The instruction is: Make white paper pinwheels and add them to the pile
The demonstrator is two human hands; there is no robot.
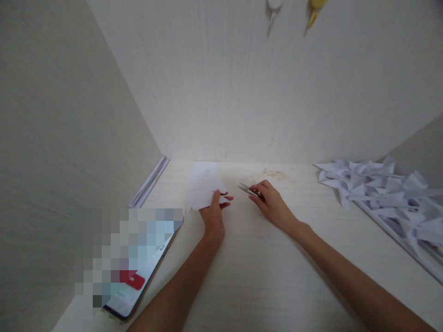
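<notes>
My left hand pinches the near corner of a folded white paper that lies flat on the pale wooden desk. A short way to the right, my right hand grips a small pair of scissors whose metal blades point left toward the paper. The blade tips are a small gap away from the paper's edge. Both forearms reach in from the lower edge of the view.
A heap of folded white paper pieces fills the right side of the desk. A phone leans at the lower left. Walls close the desk at left and back, where two hooks hang. A brownish stain marks the desk.
</notes>
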